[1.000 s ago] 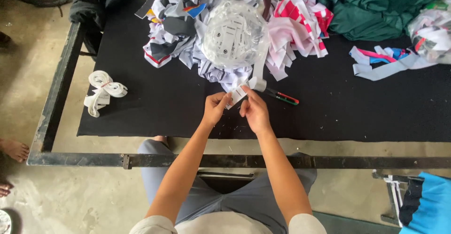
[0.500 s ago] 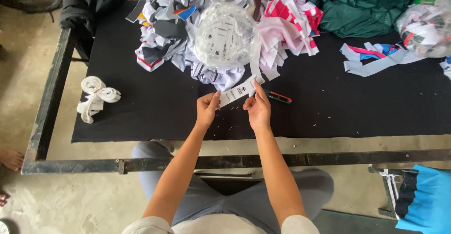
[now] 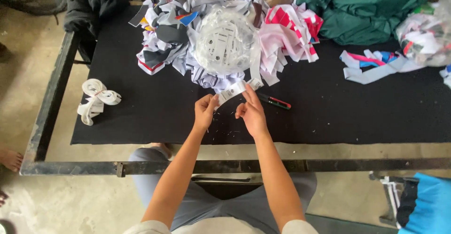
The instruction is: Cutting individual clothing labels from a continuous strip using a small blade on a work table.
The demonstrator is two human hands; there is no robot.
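Both hands on one label strip

Left hand [image 3: 205, 112] and right hand [image 3: 251, 114] each pinch the white strip [image 3: 233, 91], pulled taut over the table [image 3: 141, 121].

Soft, even daylight, no harsh shadows or glare; pretty sharp overall, with slight wide-angle bending at the edges.

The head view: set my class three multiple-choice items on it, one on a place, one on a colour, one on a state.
1. Where is the loose white band bundle?
A. left on the black mat
B. on the floor
C. on the green cloth

2. What colour is the cloth at top right?
A. yellow
B. green
C. orange

3. How is the white label strip held?
A. left hand alone
B. lying untouched
C. between both hands

Answers: 1 A, it lies on the black mat; 2 B, plainly green; 3 C, left hand and right hand both pinch it.
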